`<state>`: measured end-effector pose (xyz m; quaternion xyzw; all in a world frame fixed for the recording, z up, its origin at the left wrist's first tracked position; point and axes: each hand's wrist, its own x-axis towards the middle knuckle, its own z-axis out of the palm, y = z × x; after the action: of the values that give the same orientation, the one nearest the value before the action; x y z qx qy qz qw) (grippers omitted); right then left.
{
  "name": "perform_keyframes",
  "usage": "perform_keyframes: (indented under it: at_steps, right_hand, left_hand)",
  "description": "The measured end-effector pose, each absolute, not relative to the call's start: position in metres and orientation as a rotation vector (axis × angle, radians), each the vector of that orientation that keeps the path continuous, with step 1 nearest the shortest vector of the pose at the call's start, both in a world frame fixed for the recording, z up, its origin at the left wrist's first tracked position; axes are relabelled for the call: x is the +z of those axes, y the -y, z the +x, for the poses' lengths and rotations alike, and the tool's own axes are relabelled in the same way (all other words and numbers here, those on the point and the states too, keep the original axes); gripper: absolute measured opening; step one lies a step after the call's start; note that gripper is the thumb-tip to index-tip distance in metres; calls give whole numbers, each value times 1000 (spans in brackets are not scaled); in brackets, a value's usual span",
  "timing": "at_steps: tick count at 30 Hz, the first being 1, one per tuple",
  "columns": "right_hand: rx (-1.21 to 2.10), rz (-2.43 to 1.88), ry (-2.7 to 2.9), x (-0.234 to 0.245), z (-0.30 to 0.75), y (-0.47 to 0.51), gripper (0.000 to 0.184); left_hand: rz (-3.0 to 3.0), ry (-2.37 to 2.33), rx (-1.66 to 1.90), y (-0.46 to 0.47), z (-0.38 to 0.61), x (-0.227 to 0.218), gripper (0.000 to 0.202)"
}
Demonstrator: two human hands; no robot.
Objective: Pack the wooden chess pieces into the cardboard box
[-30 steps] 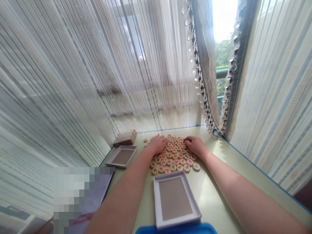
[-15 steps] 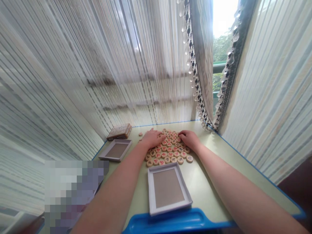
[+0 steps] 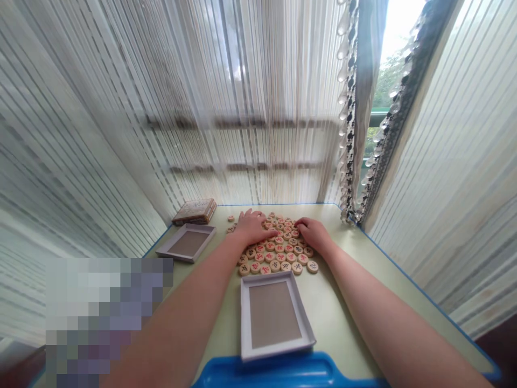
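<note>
Round wooden Chinese chess pieces [image 3: 279,248], marked with red or black characters, lie in a packed cluster on the pale green table. My left hand [image 3: 252,227] rests palm down over the cluster's left side, its fingers spread and thumb reaching in among the pieces. It hides the pieces beneath it. At the right edge of the cluster is my right hand [image 3: 313,231], with its fingers bent inward and close together against the outer pieces. What lies under those fingertips is hidden. Just nearer to me, a shallow white-rimmed box tray [image 3: 246,318] lies with its brown inside facing up.
Another shallow box tray [image 3: 212,233] lies at the left, with a brown patterned box [image 3: 195,211] behind it. One stray piece [image 3: 231,219] sits beyond my left hand. A blue molded edge [image 3: 278,372] borders the near side; string curtains [image 3: 258,134] hang behind the table.
My left hand has shifted slightly, and its thumb stretches further right over the pieces. The right hand stays at the right edge of the cluster. The view has turned slightly.
</note>
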<state>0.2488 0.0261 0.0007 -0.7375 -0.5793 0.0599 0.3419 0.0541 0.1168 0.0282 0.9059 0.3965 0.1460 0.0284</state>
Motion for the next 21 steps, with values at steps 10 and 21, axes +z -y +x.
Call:
perform_keyframes:
  at_steps: [10,21]
  right_hand:
    - [167,-1914,1506,-1,249,-30,28]
    - [182,-1864,1505,-4,250,-32,27]
  left_hand:
    - [2864,-1122,411,-111,54,34,52]
    - [2753,-1368,465,-128,43,30,61]
